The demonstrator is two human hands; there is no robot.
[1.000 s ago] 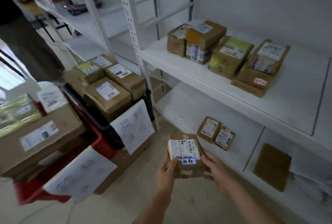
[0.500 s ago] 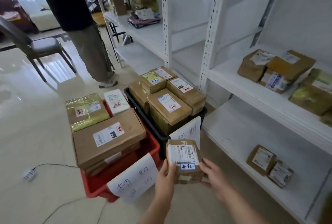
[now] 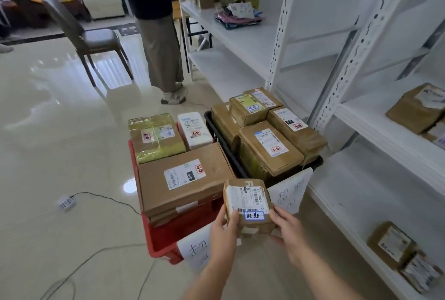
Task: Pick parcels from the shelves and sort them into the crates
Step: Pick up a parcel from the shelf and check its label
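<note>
**Sorting well advanced; one parcel in hand, several left on the shelves**

Both hands grip a small brown parcel (image 3: 249,205) from its two sides: the left hand (image 3: 222,232) curls round its left edge, the right hand (image 3: 287,232) round its right. The parcel is held in the air, label up, above the near ends of the two crates and not yet set down.

The red crate (image 3: 166,239) is piled above its rim with parcels, a large flat box (image 3: 183,179) on top. The black crate (image 3: 221,136) beside it is likewise heaped with brown parcels. Each crate carries a handwritten paper sign on its near end.

Outstanding: parcels remain on the white shelves (image 3: 375,193), one group at the upper right (image 3: 416,107), and another low at the right (image 3: 397,251). In my judgement the greater part is sorted, but space in both crates is short.
</note>
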